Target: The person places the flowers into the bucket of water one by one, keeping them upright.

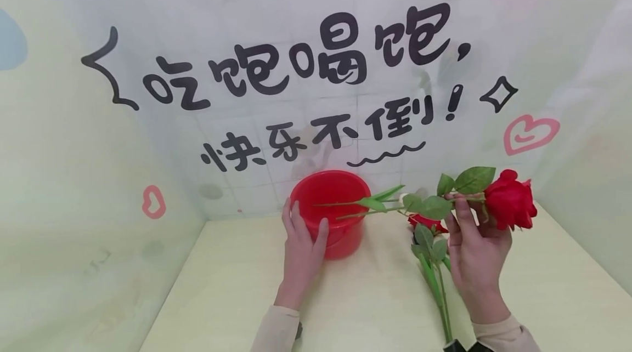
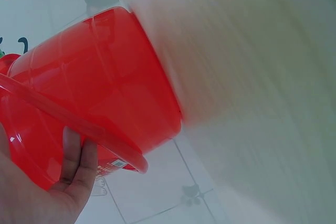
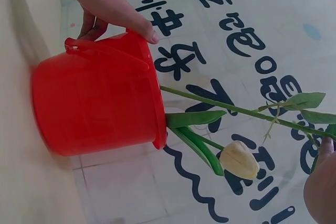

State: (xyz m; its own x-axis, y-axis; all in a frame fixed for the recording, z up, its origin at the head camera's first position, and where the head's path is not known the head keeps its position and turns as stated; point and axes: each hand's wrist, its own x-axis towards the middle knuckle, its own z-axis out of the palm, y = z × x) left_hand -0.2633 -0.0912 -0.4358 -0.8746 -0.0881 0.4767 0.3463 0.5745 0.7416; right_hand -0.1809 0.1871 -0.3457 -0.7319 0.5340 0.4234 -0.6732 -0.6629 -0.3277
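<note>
The right grip (image 1: 481, 256) pinches the green stem of a full, ruffled red rose (image 1: 511, 201) with broad veined leaves; its bloom lies at the bucket's three o'clock, stem running into the mouth. A cream tulip (image 3: 239, 160), smooth-leaved, leans there too. The left grip (image 1: 302, 253) clasps the glossy red bucket (image 1: 345, 241) at eight o'clock, upright on the worktop (image 1: 237, 286).
</note>
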